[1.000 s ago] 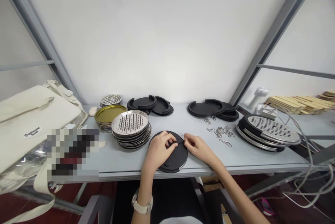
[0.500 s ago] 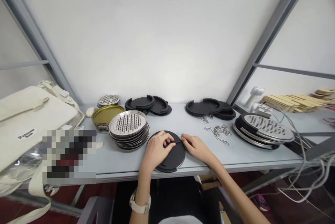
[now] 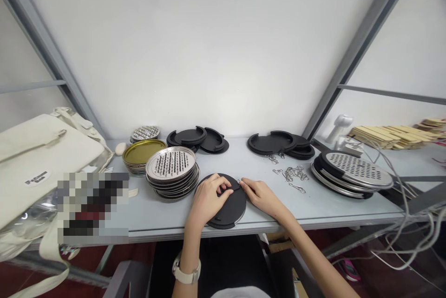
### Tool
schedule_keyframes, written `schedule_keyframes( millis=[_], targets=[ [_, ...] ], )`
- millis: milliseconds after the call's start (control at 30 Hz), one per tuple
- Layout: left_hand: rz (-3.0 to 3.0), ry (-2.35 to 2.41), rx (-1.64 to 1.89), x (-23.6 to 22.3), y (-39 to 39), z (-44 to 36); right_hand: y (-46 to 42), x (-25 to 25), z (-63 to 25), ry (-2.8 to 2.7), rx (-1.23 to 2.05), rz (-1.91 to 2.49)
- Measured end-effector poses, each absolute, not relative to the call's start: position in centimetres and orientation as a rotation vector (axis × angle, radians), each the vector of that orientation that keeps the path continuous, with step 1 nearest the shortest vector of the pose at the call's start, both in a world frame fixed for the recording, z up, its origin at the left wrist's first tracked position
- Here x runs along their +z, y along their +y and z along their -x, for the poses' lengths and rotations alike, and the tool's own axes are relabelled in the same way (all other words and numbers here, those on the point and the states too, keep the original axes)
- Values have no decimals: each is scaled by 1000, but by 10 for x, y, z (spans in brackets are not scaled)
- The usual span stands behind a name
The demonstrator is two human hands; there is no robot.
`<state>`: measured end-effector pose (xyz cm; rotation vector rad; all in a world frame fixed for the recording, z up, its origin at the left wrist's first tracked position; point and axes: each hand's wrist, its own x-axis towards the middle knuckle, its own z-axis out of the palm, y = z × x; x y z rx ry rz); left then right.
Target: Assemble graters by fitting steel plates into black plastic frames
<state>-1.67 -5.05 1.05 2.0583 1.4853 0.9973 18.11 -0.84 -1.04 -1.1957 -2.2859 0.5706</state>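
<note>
A round black disc (image 3: 230,210), with a raised rim piece and a small knob, lies near the table's front edge. My left hand (image 3: 212,194) rests on its left side, fingers curled, thumb and forefinger close together over a thin dark piece on its surface. At the disc's upper right edge my right hand (image 3: 257,194) pinches a small metal wire clip (image 3: 239,181), mostly covered by the fingertips. Several similar loose wire clips (image 3: 291,174) lie to the right of that hand. Left of the disc stands a stack of round metal graters (image 3: 170,164).
Gold-coloured round plates (image 3: 143,152) are stacked further left. Black round holders lie at the back, left (image 3: 190,137) and right (image 3: 272,142). Black-rimmed graters (image 3: 355,168) are piled at right. A cream bag (image 3: 52,149) covers the left end; cables (image 3: 406,205) hang at right.
Almost nothing differs. The fingertips of my right hand have shifted very slightly at the disc's edge, and the small wire clip shows a little differently. My left hand stays in place.
</note>
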Motion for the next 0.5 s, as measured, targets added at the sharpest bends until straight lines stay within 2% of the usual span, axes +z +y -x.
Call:
schedule_keyframes(
  millis=[500],
  targets=[
    [-2060, 1483, 990, 11, -51, 17, -9, -10, -179, -2236, 611, 1182]
  ],
)
